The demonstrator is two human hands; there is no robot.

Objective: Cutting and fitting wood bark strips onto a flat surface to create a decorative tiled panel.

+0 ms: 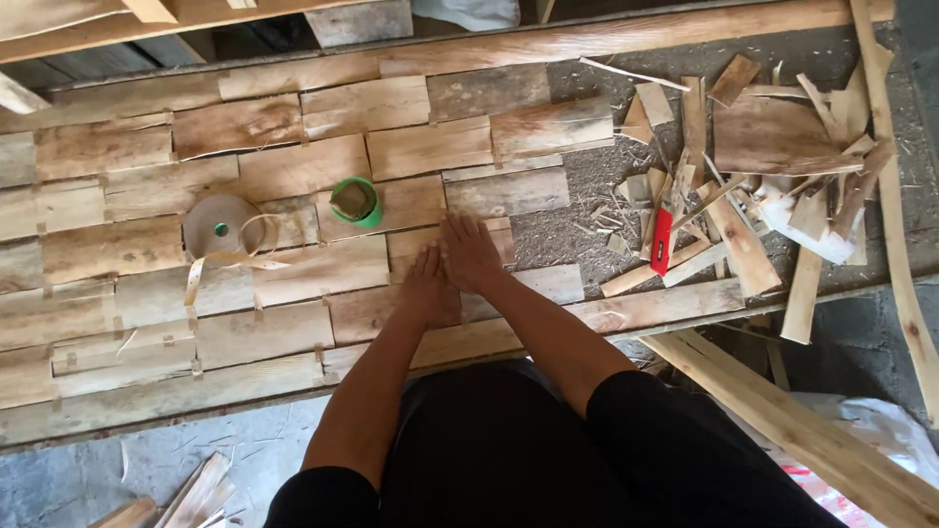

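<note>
Both of my hands press flat on a sheet of thin wood veneer pieces (293, 166) taped edge to edge on a bench. My left hand (428, 284) lies palm down on a veneer piece near the front edge. My right hand (468, 250) lies flat just beside and slightly beyond it, fingers together, touching the left. Neither hand holds anything. A roll of brown paper tape (219, 227) with a loose curling end sits to the left. A green tape roll (356, 201) stands just beyond my hands.
A red-handled utility knife (662, 240) lies among a heap of veneer scraps and offcuts (773, 147) at the right. Long wooden battens (802, 430) lean at the lower right, over a white sack. Bare grey board shows right of my hands.
</note>
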